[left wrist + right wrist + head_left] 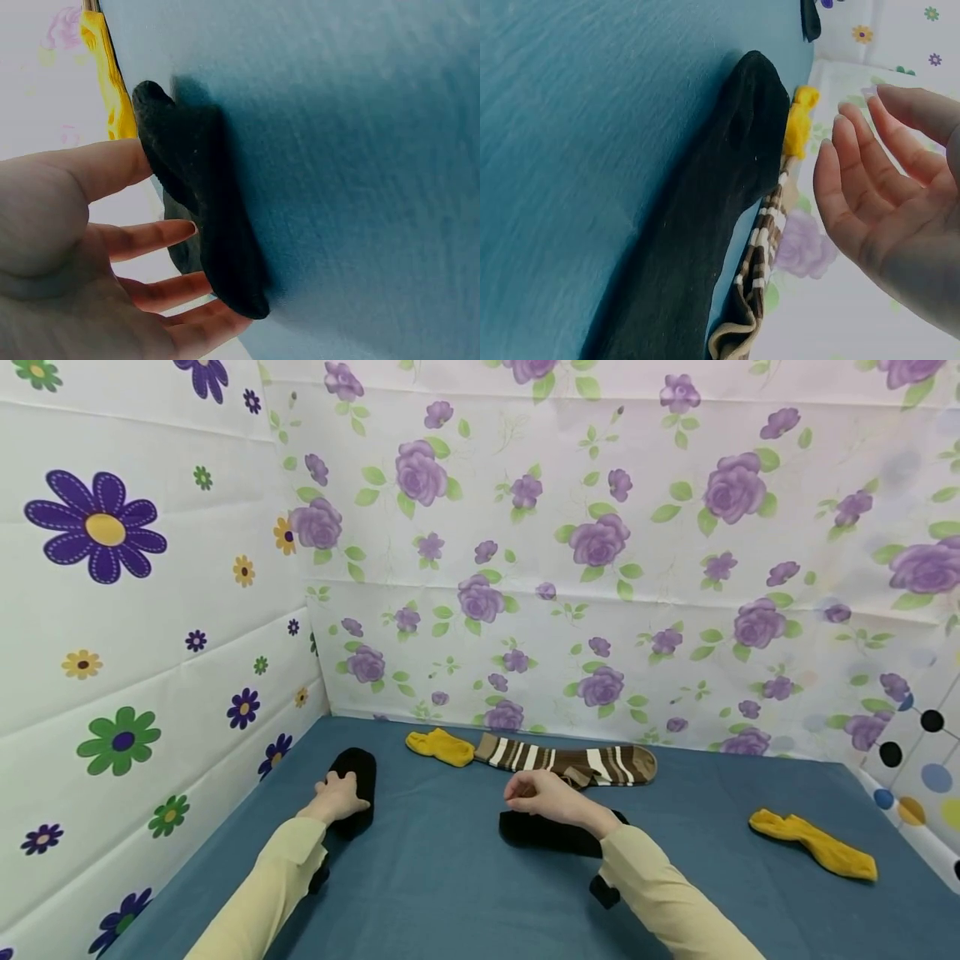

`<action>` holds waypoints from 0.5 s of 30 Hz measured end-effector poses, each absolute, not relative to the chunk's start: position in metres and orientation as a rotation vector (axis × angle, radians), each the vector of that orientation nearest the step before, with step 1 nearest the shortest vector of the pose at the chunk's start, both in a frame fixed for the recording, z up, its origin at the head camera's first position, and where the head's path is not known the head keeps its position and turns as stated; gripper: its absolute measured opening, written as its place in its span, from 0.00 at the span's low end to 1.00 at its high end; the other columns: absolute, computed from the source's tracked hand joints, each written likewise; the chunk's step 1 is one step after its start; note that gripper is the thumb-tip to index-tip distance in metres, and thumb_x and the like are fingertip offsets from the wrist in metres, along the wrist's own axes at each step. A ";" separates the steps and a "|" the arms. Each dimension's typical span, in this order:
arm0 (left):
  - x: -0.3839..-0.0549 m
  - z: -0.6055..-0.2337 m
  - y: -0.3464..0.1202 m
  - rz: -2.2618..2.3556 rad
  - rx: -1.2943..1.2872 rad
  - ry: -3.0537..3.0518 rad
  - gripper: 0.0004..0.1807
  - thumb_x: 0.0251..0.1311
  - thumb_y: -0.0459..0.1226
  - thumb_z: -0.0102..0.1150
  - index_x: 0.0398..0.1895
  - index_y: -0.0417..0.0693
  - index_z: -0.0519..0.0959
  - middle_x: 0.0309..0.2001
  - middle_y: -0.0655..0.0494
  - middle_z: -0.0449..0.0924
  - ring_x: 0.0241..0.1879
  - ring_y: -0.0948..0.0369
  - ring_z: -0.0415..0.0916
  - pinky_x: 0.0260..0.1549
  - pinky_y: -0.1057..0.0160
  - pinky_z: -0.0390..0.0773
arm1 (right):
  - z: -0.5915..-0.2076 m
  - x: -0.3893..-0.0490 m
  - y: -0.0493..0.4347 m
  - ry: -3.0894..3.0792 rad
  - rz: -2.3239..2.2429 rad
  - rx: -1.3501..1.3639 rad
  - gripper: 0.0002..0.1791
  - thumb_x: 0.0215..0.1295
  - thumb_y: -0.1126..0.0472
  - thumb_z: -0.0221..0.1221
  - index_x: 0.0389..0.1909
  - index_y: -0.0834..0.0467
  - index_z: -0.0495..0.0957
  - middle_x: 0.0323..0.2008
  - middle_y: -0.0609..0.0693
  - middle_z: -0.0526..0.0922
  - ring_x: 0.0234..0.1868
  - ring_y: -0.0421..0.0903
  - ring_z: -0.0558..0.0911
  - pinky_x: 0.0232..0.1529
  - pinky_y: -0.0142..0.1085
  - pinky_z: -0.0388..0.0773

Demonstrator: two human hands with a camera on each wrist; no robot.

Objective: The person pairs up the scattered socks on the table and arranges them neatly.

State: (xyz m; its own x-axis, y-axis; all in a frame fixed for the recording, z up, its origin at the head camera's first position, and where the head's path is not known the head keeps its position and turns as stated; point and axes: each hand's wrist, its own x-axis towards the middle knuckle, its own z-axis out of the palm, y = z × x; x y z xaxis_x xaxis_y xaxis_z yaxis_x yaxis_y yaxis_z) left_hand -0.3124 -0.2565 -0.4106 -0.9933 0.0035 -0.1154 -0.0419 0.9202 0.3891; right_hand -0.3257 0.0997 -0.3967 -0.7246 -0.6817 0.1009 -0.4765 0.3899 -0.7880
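At the left of the table lies a black sock. My left hand is over it, and in the left wrist view the spread thumb and fingers touch the black sock without curling round it. A second black sock lies crosswise nearer the middle, partly covered by my right forearm. Above it hovers my right hand, its fingers loosely bent around nothing. From the right wrist view, a gap shows between that hand and the black sock.
A brown, white-striped sock lies behind the right hand, beside a yellow sock near the back edge. Another yellow sock is at the right. Flower-printed cloth walls border the blue tabletop.
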 end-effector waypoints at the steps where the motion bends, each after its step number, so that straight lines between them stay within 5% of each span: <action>1: -0.313 -0.411 -0.256 0.600 -0.026 2.964 0.33 0.58 0.34 0.57 0.58 0.21 0.56 0.55 0.18 0.47 0.52 0.26 0.47 0.46 0.35 0.56 | -0.398 -0.327 0.098 2.401 -1.245 -1.028 0.05 0.64 0.63 0.55 0.38 0.60 0.76 0.35 0.58 0.78 0.34 0.59 0.76 0.35 0.51 0.72; 15: -0.314 -0.409 -0.254 0.541 0.073 2.958 0.32 0.56 0.36 0.59 0.57 0.24 0.60 0.54 0.22 0.53 0.49 0.30 0.54 0.43 0.37 0.60 | -0.400 -0.326 0.070 2.413 -1.147 -1.067 0.07 0.63 0.64 0.55 0.39 0.64 0.76 0.34 0.52 0.78 0.36 0.52 0.77 0.35 0.39 0.73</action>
